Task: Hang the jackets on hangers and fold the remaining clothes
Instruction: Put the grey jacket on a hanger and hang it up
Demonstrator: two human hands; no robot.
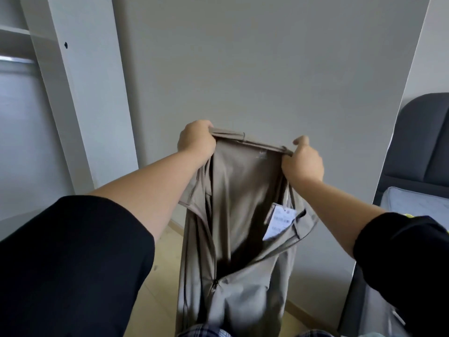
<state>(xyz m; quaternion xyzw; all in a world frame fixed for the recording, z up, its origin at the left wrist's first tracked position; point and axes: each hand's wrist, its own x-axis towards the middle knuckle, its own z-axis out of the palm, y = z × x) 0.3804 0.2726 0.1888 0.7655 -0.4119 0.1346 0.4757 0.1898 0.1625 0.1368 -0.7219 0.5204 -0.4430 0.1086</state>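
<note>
Gripping the jacket (243,186) by its collar, left hand (196,141) and right hand (303,164) with fingers curled tight — risks dropping it floorward on any slackening of grip.

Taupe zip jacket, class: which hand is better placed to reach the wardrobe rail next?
Left, probably: the left hand grips the taupe zip jacket on the side nearer the metal wardrobe rail; the right hand grips the far end.
</note>
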